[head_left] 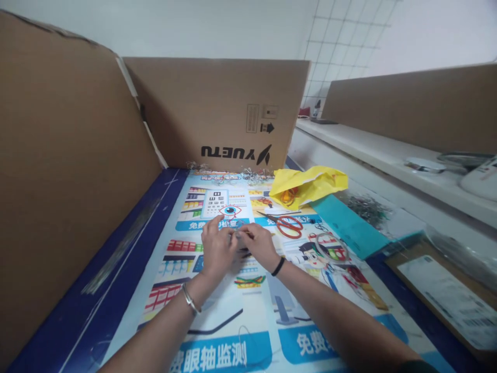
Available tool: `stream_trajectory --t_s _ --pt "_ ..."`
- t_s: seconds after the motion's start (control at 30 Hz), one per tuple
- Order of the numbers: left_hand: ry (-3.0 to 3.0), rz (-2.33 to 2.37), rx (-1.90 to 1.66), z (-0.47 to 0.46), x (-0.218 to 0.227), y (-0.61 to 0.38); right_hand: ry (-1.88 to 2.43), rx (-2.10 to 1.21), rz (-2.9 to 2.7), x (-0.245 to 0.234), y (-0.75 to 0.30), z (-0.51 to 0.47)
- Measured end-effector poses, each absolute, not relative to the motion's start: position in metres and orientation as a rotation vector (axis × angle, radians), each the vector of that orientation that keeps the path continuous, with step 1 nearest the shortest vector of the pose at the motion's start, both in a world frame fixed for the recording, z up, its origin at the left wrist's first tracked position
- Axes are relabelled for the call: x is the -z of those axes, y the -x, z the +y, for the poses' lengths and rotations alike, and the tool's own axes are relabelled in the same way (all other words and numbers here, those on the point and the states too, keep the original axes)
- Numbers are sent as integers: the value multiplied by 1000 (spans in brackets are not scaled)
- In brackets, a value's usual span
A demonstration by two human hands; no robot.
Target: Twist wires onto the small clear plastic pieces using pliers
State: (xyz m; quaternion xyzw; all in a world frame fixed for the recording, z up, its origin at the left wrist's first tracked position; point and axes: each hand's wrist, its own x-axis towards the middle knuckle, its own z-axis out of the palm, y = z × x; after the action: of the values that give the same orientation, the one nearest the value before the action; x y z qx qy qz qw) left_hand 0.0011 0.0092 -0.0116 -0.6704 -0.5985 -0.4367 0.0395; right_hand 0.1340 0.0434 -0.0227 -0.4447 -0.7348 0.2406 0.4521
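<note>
My left hand (216, 247) and my right hand (259, 245) meet over the middle of a printed poster (217, 321) that covers the table. Both hands pinch a small thin clear thing (235, 231) between their fingertips; I cannot make out what it is. The left index finger sticks up. A silver bangle is on my left wrist and a black band on my right. Red-handled scissors (287, 225) lie just right of my hands. A thin wire eyeglass frame (329, 247) lies further right on the poster.
Cardboard walls stand at the left (66, 171) and back (217, 111). A yellow bag (306, 185) lies at the back right, by a teal sheet (349, 225). Small metal parts (365, 207) are heaped at the right. A clipboard with paper (446, 295) lies at the right edge.
</note>
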Motion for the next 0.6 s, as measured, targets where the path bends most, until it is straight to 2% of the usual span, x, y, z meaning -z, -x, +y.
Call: stream_trajectory --t_s 0.13,0.3,0.6 --pt "2105 -1781 1325 7 6 -3 993 -473 -1906 24 -135 43" --pt "2067 -2059 1560 12 10 -5 884 -419 -1967 26 -136 42" --pt "2119 -2154 1808 11 7 -5 926 -565 -1841 22 -133 41"
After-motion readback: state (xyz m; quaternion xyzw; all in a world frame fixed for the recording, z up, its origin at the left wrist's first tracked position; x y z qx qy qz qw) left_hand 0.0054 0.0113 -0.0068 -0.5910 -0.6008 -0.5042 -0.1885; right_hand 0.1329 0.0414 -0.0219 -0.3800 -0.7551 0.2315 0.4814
